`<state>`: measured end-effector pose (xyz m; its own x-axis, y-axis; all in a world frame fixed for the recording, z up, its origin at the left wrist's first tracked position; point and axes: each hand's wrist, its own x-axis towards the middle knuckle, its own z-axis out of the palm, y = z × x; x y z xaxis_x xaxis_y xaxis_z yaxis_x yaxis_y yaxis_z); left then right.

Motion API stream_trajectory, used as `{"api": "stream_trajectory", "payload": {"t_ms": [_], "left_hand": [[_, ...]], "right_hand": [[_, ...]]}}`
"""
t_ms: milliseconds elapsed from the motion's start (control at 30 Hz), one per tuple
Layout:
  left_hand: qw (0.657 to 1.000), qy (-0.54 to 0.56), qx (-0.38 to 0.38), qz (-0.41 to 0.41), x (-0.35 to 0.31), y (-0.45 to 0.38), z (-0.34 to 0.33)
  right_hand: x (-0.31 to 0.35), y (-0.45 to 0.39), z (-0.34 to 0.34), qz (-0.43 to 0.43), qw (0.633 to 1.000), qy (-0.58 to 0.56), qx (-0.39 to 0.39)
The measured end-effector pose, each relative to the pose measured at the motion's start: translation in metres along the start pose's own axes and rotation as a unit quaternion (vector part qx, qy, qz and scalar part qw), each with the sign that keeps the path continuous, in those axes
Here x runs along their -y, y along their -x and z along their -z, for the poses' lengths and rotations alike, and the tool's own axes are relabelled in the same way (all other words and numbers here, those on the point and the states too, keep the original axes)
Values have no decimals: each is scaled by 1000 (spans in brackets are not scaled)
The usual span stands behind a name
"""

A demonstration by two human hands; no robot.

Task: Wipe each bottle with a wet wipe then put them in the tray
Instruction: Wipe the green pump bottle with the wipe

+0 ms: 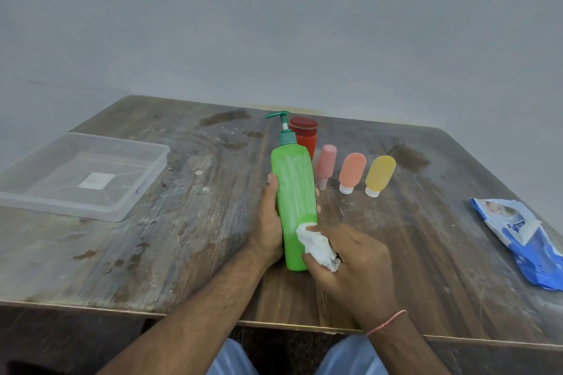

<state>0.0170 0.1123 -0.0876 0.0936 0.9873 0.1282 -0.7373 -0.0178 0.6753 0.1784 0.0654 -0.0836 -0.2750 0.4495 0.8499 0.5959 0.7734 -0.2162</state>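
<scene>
My left hand point(269, 222) grips a tall green pump bottle point(294, 192) around its middle, holding it above the wooden table point(182, 222). My right hand point(353, 262) holds a crumpled white wet wipe point(316, 245) pressed against the bottle's lower right side. Wet streaks show on the bottle's front. Behind it stand a red bottle point(304, 134), a pink bottle point(325, 164), an orange bottle point(352, 172) and a yellow bottle point(379, 175), the last three resting cap down. A clear plastic tray point(134, 192) with nothing in it sits at the table's left.
A blue and white wet-wipe pack point(521, 237) lies near the table's right edge. The tabletop is stained and scuffed. A grey wall stands behind the table. My knees show below the table's front edge.
</scene>
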Motion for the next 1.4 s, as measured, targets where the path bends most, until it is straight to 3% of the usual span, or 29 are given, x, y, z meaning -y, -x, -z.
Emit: {"api": "stream_trajectory", "payload": {"t_ms": [100,300,433,700,900,1067,1233,1333,1400], "left_hand": [[1000,7,2,6,2,-1,0],[1000,19,8,21,0,0,0],[1000,10,-3,20,2,0,1],[1000,3,-3,29,0,0,1],[999,14,-7,45,-1,3,1],[999,23,-8,45,1,-2,2],[998,14,-42,37,1,1,3],[996,48,-68,41,5,0,-5],[995,52,-72,35,6,-2,-2]], "right_hand": [[2,-6,-1,-17,999,36,-1],[9,-2,1,51,996,56,40],[6,-10,1,27,994,97,42],[18,-7,1,118,985,90,91],[18,-16,-3,69,990,123,30],[22,-16,-7,82,992,80,60],[22,-21,-3,36,994,105,25],[26,-19,-6,62,993,72,70],[25,-22,-6,64,993,80,58]]}}
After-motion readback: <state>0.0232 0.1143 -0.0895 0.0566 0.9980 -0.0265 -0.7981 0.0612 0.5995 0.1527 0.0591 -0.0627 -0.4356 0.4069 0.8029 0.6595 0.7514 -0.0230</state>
